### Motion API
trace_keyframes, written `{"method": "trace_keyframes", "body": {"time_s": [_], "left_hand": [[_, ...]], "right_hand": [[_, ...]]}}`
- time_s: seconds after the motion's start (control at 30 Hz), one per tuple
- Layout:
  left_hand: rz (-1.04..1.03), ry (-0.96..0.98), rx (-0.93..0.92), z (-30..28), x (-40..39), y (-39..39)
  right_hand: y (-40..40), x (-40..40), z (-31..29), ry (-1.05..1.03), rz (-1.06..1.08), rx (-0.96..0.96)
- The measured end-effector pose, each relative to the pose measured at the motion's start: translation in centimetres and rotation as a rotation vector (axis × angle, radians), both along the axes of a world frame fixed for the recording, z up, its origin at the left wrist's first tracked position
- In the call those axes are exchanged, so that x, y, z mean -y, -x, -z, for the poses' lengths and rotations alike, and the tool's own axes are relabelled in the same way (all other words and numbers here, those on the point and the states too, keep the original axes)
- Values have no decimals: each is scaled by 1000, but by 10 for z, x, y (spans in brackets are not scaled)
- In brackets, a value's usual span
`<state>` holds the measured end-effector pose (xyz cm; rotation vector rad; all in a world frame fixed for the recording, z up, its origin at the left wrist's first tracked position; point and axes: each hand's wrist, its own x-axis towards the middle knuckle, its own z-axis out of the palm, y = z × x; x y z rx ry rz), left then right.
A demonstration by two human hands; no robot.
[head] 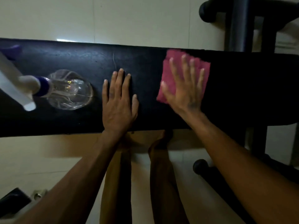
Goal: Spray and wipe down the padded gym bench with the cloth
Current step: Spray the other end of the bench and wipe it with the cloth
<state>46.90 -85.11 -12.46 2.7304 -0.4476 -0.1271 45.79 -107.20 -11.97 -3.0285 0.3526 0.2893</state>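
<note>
The black padded bench (242, 94) runs across the view from left to right. A folded pink cloth (168, 88) lies flat on its right half. My right hand (184, 89) presses down on the cloth with fingers spread; the hand is blurred. My left hand (119, 101) rests flat on the bare pad at the middle, fingers apart, holding nothing. A clear spray bottle (69, 91) with a white trigger head and blue collar stands upright on the pad's left part, apart from both hands.
The bench's dark metal frame (239, 26) and rounded foam rollers stand at the right, one roller (200, 166) low near my right arm. My bare legs are under the bench's near edge. Pale floor tiles surround it. A dark object (13, 201) lies at bottom left.
</note>
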Motion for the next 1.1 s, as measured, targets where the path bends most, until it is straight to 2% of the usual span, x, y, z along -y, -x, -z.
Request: {"method": "trace_keyframes", "body": {"time_s": [0.07,0.1,0.13,0.23,0.27,0.3,0.4,0.43,0.47,0.5,0.57,0.6,0.63,0.73,0.77,0.8,0.9,0.93,0.97,1.07,1.1], "left_hand": [[-10,5,26,1,1,2],[-14,4,36,1,1,2],[-18,4,42,2,2,2],[-20,9,43,1,1,0],[-15,12,43,0,1,0],[-14,16,42,0,1,-1],[-27,20,12,1,1,0],[-35,13,6,1,1,1],[-38,11,3,0,3,-1],[-34,10,-2,-1,5,-2],[-20,3,-12,-6,3,-3],[-6,-1,-20,-7,2,-3],[6,-5,-33,-8,2,-3],[38,0,-42,-11,10,-1],[66,17,-32,-13,19,1],[111,42,-25,-16,32,4],[215,138,-44,-22,79,10],[225,159,-57,-23,93,12],[231,173,-70,-24,106,13],[284,184,-100,-23,144,17],[326,169,-101,-21,157,19]], "right_hand": [[-27,-8,3,28,332,37],[-36,-19,4,32,401,33],[-38,-30,3,31,354,24],[-29,-24,-2,-2,-187,-39],[-30,-6,-4,-19,-275,-53],[-34,8,-3,-17,-229,-32],[-45,8,0,16,360,36],[-48,-7,2,9,387,43],[-48,-20,2,-2,278,36],[-44,-27,1,-14,78,5],[-40,-5,-3,-64,-266,-37],[-40,18,-5,-52,-288,-25],[-42,41,-5,-18,-180,9],[-47,76,-5,44,491,26],[-48,69,-2,52,540,8],[-46,60,-3,29,463,1],[-28,77,-7,-81,-145,-58],[-23,103,-9,-81,-254,-87],[-21,132,-9,-52,-229,-83],[-13,199,-14,3,385,-66],[-11,204,-14,23,455,-94]]}}
